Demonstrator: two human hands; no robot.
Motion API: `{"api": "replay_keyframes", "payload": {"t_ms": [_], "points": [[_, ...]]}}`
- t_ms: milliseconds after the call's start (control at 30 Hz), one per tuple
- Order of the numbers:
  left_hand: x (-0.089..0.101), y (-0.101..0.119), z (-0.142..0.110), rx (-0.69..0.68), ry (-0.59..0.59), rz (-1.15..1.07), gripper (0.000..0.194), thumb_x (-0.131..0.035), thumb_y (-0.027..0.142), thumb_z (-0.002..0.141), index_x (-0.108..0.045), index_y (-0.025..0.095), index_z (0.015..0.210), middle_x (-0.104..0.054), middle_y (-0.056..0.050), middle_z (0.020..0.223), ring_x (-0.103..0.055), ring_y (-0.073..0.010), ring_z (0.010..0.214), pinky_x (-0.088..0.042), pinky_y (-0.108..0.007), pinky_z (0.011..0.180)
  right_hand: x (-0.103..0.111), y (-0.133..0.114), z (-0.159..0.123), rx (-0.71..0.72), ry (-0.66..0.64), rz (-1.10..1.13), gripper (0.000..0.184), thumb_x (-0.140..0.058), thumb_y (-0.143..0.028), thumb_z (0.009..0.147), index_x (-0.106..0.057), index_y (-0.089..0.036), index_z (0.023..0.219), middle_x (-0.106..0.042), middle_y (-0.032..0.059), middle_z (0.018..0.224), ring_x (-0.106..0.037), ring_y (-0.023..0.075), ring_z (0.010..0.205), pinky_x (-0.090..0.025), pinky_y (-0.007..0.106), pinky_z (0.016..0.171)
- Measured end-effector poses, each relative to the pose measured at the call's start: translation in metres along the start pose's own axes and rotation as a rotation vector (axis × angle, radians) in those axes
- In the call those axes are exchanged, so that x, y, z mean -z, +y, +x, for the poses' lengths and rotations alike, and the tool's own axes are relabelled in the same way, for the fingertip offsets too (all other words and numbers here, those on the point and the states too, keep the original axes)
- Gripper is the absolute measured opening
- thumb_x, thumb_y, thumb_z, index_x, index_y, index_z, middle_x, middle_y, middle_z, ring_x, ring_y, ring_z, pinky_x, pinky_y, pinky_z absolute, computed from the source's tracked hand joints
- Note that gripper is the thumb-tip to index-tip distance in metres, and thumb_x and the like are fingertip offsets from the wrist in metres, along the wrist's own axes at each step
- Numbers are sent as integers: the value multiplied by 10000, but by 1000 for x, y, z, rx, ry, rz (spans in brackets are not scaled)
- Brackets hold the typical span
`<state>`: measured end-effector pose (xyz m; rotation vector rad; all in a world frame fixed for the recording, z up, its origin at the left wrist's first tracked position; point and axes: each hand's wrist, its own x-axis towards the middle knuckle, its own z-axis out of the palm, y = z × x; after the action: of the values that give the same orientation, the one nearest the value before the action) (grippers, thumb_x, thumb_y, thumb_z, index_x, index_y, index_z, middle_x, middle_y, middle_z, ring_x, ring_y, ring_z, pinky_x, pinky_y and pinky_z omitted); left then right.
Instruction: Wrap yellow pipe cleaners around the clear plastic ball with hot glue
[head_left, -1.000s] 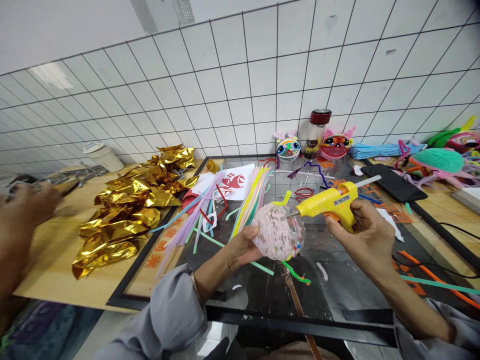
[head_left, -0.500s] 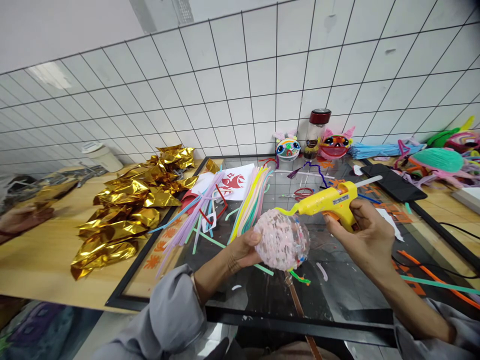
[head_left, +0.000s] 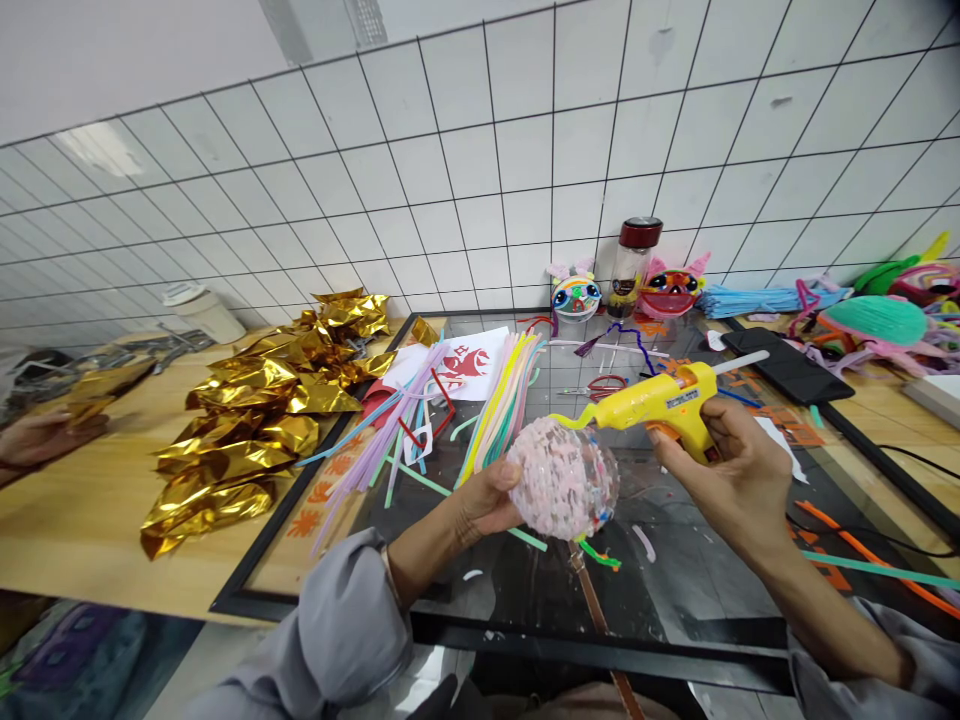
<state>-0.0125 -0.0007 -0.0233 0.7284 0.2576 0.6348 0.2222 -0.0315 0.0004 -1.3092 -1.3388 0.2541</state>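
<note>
At the tabletop's left edge another person's hand (head_left: 34, 440) rests by the crumpled gold foil (head_left: 255, 420). Toward the middle, over the black-framed glass mat (head_left: 675, 590), the left hand (head_left: 484, 500) cups a pink wrapped ball (head_left: 562, 478), fingers closed around its side. The right hand (head_left: 731, 465) grips a yellow glue gun (head_left: 660, 400), its nozzle at the ball's top beside a yellow pipe cleaner (head_left: 574, 420). Gluing seems to be in hand; the next move likely calls for a steady ball and gentle trigger pressure.
</note>
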Motion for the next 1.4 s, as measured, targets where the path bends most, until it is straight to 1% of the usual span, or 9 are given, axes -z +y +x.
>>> {"api": "replay_keyframes", "payload": {"t_ms": [133, 300, 533, 633, 733, 833, 933, 1133, 1400], "points": [[1, 0, 0, 12, 10, 22, 850, -871, 500, 495, -641, 148, 1233, -680, -178, 1256, -645, -413, 1172, -606, -458, 823, 1, -1, 1, 20, 19, -21, 239, -752, -316, 712, -551, -237, 815, -596, -27, 697, -550, 121, 550, -469, 235, 479], [1, 0, 0, 20, -15, -11, 849, -879, 479, 504, -628, 122, 1232, -703, -189, 1197, -669, -386, 1123, -595, -439, 843, 1, -3, 1, 21, 28, -27, 229, -745, -320, 707, -554, -236, 802, -605, -30, 681, -565, 123, 537, -467, 233, 469], [-3, 2, 2, -52, -3, -75, 743, -899, 419, 516, -655, 163, 1170, -695, -122, 1217, -683, -304, 1066, -588, -416, 869, 2, 0, 1, 10, 37, -23, 241, -752, -342, 696, -568, -230, 805, -615, -29, 671, -570, 126, 528, -468, 234, 460], [-5, 2, 3, -65, -8, -71, 762, -894, 433, 516, -641, 184, 1191, -695, -120, 1204, -681, -319, 1063, -584, -422, 854, 2, 1, 1, 12, 38, -17, 247, -757, -341, 691, -580, -226, 820, -634, -21, 686, -595, 134, 539, -484, 237, 466], [-6, 3, 4, -75, -19, -86, 882, -893, 416, 510, -567, 220, 1305, -688, -111, 1190, -672, -325, 1079, -572, -413, 839, 2, 0, 1, 27, 43, -20, 229, -752, -326, 696, -582, -225, 813, -635, -23, 678, -607, 134, 541, -491, 232, 466], [-5, 4, 5, -71, -21, -93, 974, -893, 405, 507, -501, 217, 1378, -686, -123, 1197, -671, -330, 1086, -556, -415, 858, 2, -2, 0, 40, 46, -29, 219, -749, -314, 694, -581, -227, 803, -623, -33, 657, -599, 127, 524, -490, 223, 458], [-3, 5, 4, -73, -9, -85, 1003, -892, 413, 510, -471, 215, 1399, -686, -142, 1219, -667, -354, 1103, -557, -434, 858, 2, -4, 0, 43, 53, -16, 221, -748, -310, 687, -576, -229, 798, -619, -37, 649, -602, 127, 522, -496, 220, 457], [0, 5, 2, -84, 25, -60, 835, -892, 448, 523, -578, 217, 1261, -702, -121, 1216, -687, -334, 1096, -573, -429, 878, 2, -5, 0, 55, 53, -16, 214, -741, -309, 684, -576, -229, 795, -618, -36, 650, -601, 127, 512, -498, 219, 448], [1, 6, 2, -77, 4, -86, 810, -875, 419, 536, -580, 221, 1264, -704, -127, 1229, -673, -360, 1124, -562, -451, 870, 2, -8, 1, 62, 51, -40, 197, -721, -313, 693, -562, -234, 780, -607, -38, 639, -592, 128, 510, -487, 226, 450]]}}
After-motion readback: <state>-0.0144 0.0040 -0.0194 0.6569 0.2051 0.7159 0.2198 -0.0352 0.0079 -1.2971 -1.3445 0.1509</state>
